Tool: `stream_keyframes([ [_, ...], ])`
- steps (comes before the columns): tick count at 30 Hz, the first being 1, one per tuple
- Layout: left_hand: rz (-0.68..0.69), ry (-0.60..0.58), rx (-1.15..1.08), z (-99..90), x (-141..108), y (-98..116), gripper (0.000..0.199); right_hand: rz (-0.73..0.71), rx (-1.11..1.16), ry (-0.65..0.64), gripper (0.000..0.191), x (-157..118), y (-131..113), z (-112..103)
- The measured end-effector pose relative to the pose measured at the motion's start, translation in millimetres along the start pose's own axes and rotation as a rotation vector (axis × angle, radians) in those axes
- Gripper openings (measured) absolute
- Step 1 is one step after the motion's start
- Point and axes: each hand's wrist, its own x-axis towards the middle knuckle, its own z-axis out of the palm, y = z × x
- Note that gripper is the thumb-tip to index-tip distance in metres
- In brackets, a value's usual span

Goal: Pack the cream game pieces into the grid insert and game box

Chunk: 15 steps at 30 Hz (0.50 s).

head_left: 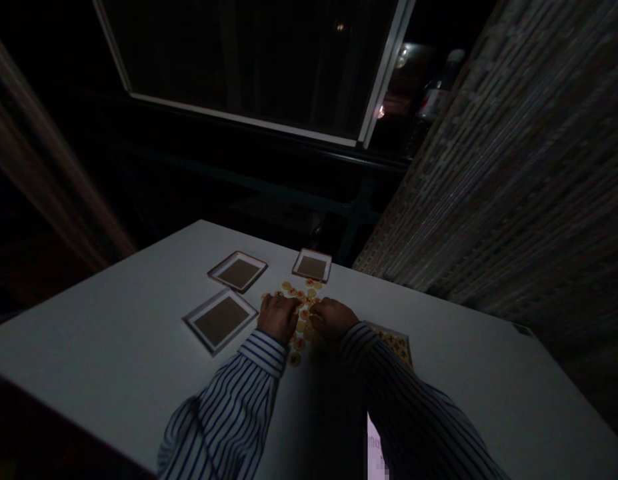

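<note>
Round wooden xiangqi pieces (299, 344), some with red or dark characters, lie loosely spread in the middle of the white table (139, 320). My left hand (279, 317) rests at the left side of these pieces, its fingers curled inward. Facing it from the right, my right hand (333, 319) is also curled, fingertips down among the pieces. Whatever either hand may grip is hidden by the fingers and the dim light. Partly behind my right forearm, a tray (410, 347) holds rows of similar pieces with dark characters.
Three shallow trays with pale rims stand beyond and left of my hands: a near-left tray (209, 345), a far-left tray (253, 261) and a back tray (329, 267). A string curtain (469, 187) hangs at the right. A bright screen (375, 447) shows beside my right sleeve.
</note>
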Motion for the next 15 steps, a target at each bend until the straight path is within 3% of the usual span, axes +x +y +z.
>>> stream_keyframes([
  [9,0.124,0.177,-0.158,-6.1,1,0,0.024,0.013,0.0,0.027,0.03,-7,3,1],
  [15,0.096,0.281,-0.301,-8.7,-1,5,0.023,0.017,0.003,0.035,0.029,-13,4,-4],
])
